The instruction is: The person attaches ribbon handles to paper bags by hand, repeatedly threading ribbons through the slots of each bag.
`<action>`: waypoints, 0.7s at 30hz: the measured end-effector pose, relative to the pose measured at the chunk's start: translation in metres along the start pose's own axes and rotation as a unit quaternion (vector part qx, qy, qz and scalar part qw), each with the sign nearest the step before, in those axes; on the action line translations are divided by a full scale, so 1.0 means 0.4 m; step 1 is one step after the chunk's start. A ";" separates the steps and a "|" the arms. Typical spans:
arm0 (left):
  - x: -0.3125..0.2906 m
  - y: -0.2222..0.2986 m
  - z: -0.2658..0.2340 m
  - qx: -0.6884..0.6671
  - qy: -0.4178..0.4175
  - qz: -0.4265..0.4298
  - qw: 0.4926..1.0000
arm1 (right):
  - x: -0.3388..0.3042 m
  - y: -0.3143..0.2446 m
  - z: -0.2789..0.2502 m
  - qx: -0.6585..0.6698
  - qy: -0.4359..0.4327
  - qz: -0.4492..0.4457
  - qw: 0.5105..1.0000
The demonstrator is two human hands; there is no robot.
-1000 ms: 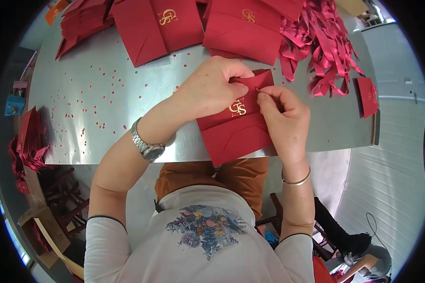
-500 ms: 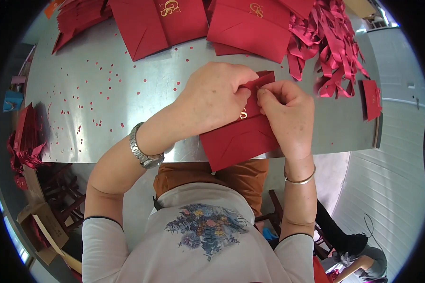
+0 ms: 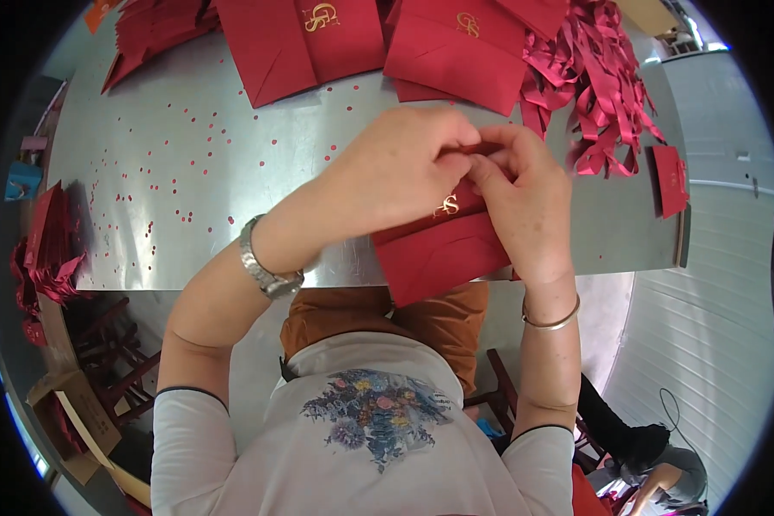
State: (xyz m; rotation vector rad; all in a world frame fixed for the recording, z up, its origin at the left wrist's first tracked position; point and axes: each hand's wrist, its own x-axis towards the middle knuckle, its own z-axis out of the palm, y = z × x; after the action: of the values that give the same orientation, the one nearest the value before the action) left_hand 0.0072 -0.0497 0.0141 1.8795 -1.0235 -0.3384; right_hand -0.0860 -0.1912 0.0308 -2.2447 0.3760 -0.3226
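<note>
A flat red paper bag [image 3: 443, 254] with a gold emblem lies tilted at the table's near edge, its folded base toward me and overhanging my lap. Over its far end, both hands meet with closed fingers. My left hand [image 3: 396, 172], a metal watch on its wrist, reaches across from the left, fingers curled at the bag's top edge. My right hand [image 3: 529, 206], with a bangle on its wrist, pinches from the right, thumb and fingertips touching the left hand's. Whatever lies between the fingertips is hidden by the fingers.
Red bags [image 3: 305, 52] line the far side of the metal table [image 3: 318, 120]. A heap of red ribbons [image 3: 606, 95] is at the far right, near a small red bag [image 3: 667, 181]. Small red paper dots are scattered on the left. Another person [image 3: 662, 473] is at lower right.
My hands have drawn together at the bag's top edge, the right fingers rising to meet the left. The bag has shifted slightly right and away from me.
</note>
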 end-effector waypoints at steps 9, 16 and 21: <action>0.077 0.006 -0.058 -0.027 -0.195 -0.003 0.980 | -0.045 -0.009 -0.013 -0.041 -0.004 -0.036 0.998; 0.056 -0.037 -0.073 0.046 -0.096 0.079 0.991 | -0.054 -0.018 -0.029 -0.073 -0.036 -0.031 0.996; 0.029 -0.069 -0.118 0.046 -0.043 -0.036 0.997 | -0.058 0.013 -0.031 -0.017 -0.052 0.002 0.999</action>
State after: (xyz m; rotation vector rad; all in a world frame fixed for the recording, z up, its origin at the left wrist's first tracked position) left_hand 0.0571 -0.0244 0.0179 2.0032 -1.0454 -0.4233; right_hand -0.1126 -0.1946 0.0322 -2.2819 0.3340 -0.1977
